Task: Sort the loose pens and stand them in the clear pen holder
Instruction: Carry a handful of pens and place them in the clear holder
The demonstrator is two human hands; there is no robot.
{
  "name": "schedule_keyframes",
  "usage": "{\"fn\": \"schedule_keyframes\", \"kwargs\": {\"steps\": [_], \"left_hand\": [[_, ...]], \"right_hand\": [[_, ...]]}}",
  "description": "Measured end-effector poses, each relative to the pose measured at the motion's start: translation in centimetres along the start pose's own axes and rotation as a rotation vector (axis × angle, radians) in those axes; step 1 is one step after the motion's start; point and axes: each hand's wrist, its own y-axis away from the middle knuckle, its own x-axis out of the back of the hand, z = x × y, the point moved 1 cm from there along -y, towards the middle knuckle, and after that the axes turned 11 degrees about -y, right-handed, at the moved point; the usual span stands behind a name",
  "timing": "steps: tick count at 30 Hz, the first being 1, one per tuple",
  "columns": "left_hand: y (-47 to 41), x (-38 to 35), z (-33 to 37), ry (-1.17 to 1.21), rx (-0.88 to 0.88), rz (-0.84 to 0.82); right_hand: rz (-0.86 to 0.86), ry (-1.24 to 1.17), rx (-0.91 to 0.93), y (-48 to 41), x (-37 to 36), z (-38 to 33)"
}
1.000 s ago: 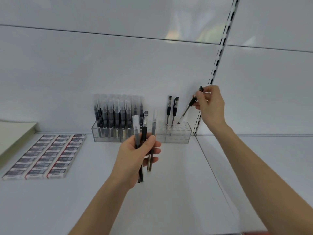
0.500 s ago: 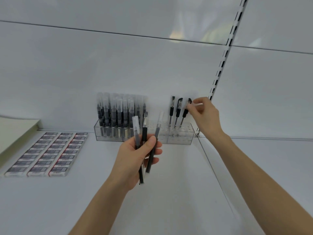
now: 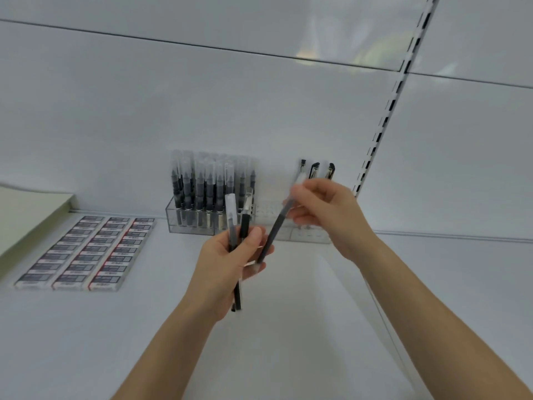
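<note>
Three pens stand in holder; left hand grips two loose pens, right hand pinches dark pen, all unplaced.

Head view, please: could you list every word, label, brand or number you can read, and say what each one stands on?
No text is legible.
Small packs in rows on the shelf: dark label bands, print too blurred to read.
Standing pens in the clear pen holder: markings too small to read.
Held pens in the left hand and dark pen pinched by the right hand: no readable print.
</note>
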Motion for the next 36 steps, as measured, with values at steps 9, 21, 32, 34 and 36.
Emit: {"fn": "schedule_keyframes", "kwargs": {"steps": [9,21,32,34,36], "left_hand": [[0.6,3.6,0.0,-0.139,0.048,0.173],[0.9,5.7,-0.1,-0.17,0.016,0.264],[0.7,5.4,-0.3,-0.091,-0.073,0.272],[0.8,5.3,-0.1,-0.061,-0.076,0.262],[0.9,5.1,0.0,-0.038,-0.076,0.251]], "right_hand": [[0.147,0.188,0.244,-4.9,-2.4,0.5],[0.038,0.395,0.322,-7.4,-5.4,1.0],[-0.104,0.586,0.135,-6.5,-6.4,3.4],[-0.081,0.575,0.1,-6.2,-6.1,3.3],[-0.027,0.491,0.104,-5.2,-5.6,2.9]]}}
